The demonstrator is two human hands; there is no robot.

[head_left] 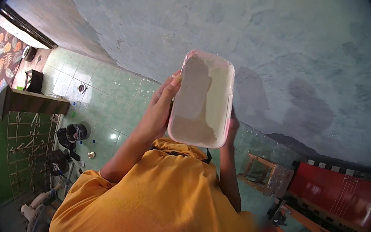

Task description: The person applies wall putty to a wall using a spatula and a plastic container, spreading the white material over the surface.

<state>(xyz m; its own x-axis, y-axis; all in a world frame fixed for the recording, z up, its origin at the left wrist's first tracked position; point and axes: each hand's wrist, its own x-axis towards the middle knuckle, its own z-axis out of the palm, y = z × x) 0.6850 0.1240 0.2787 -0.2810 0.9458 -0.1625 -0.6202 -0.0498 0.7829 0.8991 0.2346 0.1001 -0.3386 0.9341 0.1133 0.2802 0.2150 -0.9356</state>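
Note:
A rectangular tub (pixel 195 143) with rounded corners and a pink, paint-smeared rim is held up in front of my chest. Inside it lies a pale, cream-coloured liquid that looks like paint (pixel 219 97), with a shadow across its left part. My left hand (pixel 164 104) grips the tub's left side, thumb up at the rim. On the opposite side, my right hand (pixel 232 129) is closed round the tub, its fingers mostly hidden behind the wall of the tub. Just beyond the tub rises a grey-blue plastered wall (pixel 296 41) with darker patches.
Green floor tiles (pixel 105 87) carry white splashes. To the left are a dark bucket (pixel 77 131), a fan (pixel 37 211) and a brown ledge (pixel 39 102) above a metal grille. A wooden stool (pixel 257 173) and red-panelled furniture (pixel 338 195) stand at the right.

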